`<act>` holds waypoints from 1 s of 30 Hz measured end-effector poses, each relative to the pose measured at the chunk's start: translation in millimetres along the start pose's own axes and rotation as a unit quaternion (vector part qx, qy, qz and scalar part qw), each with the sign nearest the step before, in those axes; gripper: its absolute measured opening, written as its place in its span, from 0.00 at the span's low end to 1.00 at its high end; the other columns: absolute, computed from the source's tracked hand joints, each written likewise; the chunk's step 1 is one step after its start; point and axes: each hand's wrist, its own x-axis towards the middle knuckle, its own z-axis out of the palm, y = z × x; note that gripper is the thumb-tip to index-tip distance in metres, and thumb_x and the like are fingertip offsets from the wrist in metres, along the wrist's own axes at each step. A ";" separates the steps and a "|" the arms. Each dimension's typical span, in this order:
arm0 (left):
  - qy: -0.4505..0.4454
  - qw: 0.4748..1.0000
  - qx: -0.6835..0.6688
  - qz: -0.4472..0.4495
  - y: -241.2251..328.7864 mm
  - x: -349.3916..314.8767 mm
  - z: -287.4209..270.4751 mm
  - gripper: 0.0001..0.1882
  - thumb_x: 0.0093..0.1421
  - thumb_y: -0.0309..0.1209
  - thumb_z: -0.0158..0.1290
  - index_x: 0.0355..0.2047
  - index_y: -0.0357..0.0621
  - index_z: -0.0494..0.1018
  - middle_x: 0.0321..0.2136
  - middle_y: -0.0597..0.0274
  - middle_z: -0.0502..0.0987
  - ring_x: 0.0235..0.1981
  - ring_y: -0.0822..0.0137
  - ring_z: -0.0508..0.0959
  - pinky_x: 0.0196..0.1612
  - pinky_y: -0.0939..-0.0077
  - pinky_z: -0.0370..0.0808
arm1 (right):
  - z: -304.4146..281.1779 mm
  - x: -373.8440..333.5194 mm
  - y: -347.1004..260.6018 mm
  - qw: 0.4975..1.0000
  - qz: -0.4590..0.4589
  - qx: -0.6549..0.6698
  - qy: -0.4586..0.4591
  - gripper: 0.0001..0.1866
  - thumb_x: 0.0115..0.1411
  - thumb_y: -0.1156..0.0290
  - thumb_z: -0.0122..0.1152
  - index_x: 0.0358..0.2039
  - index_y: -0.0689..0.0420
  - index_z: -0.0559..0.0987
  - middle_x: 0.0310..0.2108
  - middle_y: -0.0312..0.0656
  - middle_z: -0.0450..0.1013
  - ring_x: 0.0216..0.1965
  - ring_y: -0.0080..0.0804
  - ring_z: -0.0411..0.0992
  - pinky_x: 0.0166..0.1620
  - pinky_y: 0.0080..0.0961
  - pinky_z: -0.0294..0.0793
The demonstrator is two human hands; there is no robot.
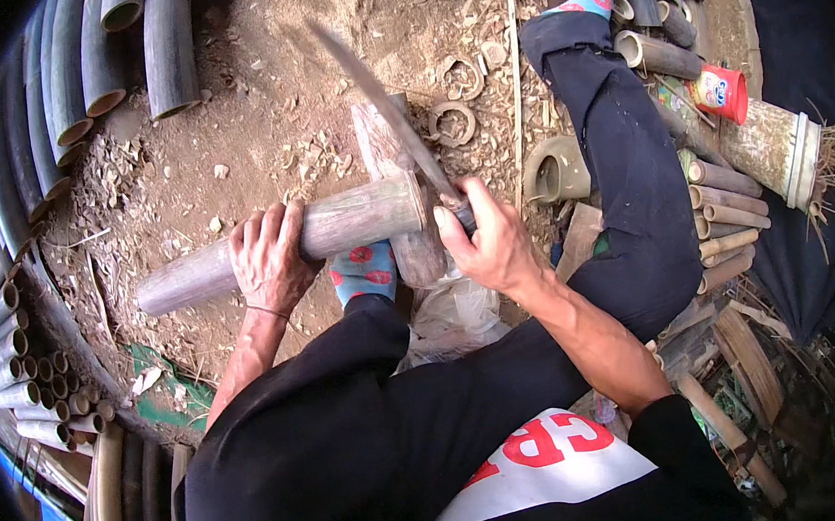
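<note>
A thick grey-brown bamboo piece [358,216] lies nearly level across my front, its right end resting over a wooden block [381,143]. My left hand [274,254] is closed over its middle from above. My right hand [488,239] grips the handle of a long knife [388,113], just right of the bamboo's end. The blade slants up and to the left, crossing above the block, and its tip is slightly blurred. Whether the blade touches the bamboo's rim I cannot tell. My sock-covered foot [363,271] is just below the bamboo.
Several bamboo tubes [171,53] line the left and upper left. Small cut poles [33,388] are stacked at the lower left. Cut rings [453,123] and shavings litter the dirt floor. At right are more bamboo pieces [659,54], a red packet [720,94] and a straw-filled container [764,152].
</note>
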 end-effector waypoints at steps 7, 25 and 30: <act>0.042 0.999 0.035 0.002 6.0 -4.6 2.6 0.40 0.39 0.38 0.68 0.55 0.51 0.69 0.48 0.59 0.74 0.51 0.56 0.73 0.57 0.54 0.64 | 8.3 7.2 38.5 0.985 0.079 -0.109 -0.110 0.15 0.63 0.63 0.58 0.39 0.61 0.67 0.19 0.53 0.74 0.20 0.52 0.76 0.24 0.44 0.75; -0.162 0.982 -0.101 -0.008 -17.5 21.8 -22.2 0.37 0.33 0.39 0.69 0.49 0.52 0.73 0.42 0.57 0.74 0.47 0.52 0.75 0.50 0.57 0.74 | -1.4 -0.4 -16.2 0.984 -0.149 0.038 0.089 0.14 0.60 0.71 0.61 0.42 0.66 0.73 0.26 0.52 0.75 0.26 0.51 0.78 0.28 0.38 0.77; -0.172 0.978 -0.114 -0.011 -20.1 23.9 -16.4 0.38 0.35 0.41 0.69 0.51 0.53 0.72 0.39 0.58 0.78 0.46 0.52 0.78 0.51 0.56 0.73 | 8.5 2.6 39.2 0.982 0.099 -0.120 -0.102 0.15 0.64 0.61 0.57 0.40 0.60 0.69 0.25 0.58 0.75 0.25 0.57 0.77 0.26 0.47 0.75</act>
